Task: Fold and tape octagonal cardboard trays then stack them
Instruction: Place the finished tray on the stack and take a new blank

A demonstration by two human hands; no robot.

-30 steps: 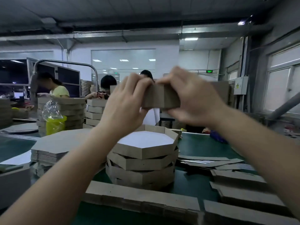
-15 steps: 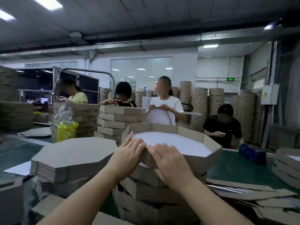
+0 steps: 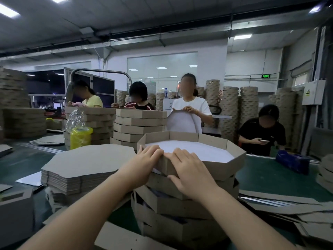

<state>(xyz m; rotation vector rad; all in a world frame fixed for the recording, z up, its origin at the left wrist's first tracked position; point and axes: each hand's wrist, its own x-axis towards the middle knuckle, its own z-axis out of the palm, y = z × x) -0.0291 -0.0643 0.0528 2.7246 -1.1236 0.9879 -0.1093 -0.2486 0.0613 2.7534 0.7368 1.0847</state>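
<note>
Presently, the left hand and right hand both lay with fingers extended, gripping nothing, pressed on the near wall of the top tray. That tray sat uppermost on the stack of folded trays on the green table. A pile of flat blanks stood just left.

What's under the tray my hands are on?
The top tray sits on a skewed stack of folded trays, several layers visible, standing on the green table. The left hand and right hand cover part of its near wall; the lower trays' insides are hidden.
</note>
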